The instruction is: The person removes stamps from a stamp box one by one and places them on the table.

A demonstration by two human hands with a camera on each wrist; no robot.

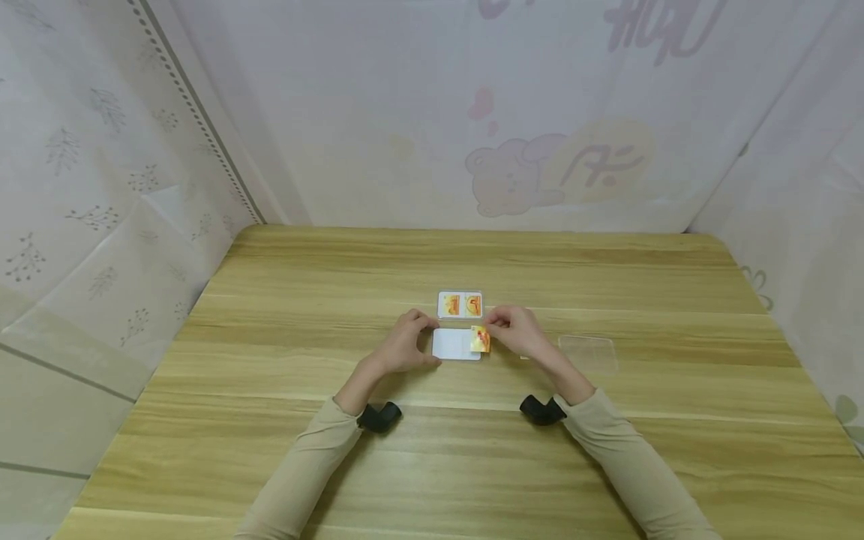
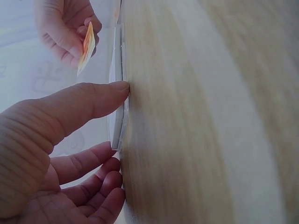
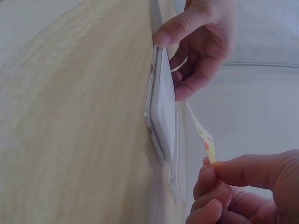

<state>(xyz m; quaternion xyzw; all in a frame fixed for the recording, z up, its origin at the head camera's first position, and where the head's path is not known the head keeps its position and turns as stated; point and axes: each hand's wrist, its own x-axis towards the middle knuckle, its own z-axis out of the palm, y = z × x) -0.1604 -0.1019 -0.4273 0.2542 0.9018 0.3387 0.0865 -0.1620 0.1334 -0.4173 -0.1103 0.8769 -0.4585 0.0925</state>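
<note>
My left hand grips the left end of a white card in a thin clear case, thumb on the near edge and index finger on the far edge. Between the thumb and fingers of my right hand is a small orange and yellow postage stamp, pinched by its edge. It overlaps the card's right end in the head view. The right wrist view shows the stamp tilted, raised off the card, with digits printed on it.
Just beyond the card lies a second clear case with two orange stamps side by side on white. A transparent plastic cover rests on the wooden table at the right. A small pale edge shows beneath the right wrist.
</note>
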